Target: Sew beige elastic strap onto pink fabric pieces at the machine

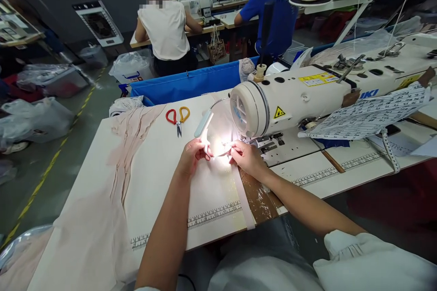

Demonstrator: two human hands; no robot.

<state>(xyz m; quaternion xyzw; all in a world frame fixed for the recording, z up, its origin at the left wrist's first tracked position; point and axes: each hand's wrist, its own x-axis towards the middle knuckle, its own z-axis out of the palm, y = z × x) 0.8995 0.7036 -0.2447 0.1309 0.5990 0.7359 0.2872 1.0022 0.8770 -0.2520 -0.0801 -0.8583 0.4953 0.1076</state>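
Observation:
My left hand (191, 158) pinches the edge of a pale pink fabric piece (218, 143) that glows under the machine's lamp. My right hand (246, 157) grips the same fabric from the right, close to the needle area of the white sewing machine (293, 100). Both hands rest on the cream sewing table (160, 163). A long pale strip (244, 200) runs from the fabric toward me along the table.
Red-and-yellow scissors (177, 118) lie behind my left hand. Pink fabric (128, 141) drapes over the table's left side. A printed paper sheet (372, 111) leans on the machine. Two people sit at machines in the back beyond a blue bin (191, 84).

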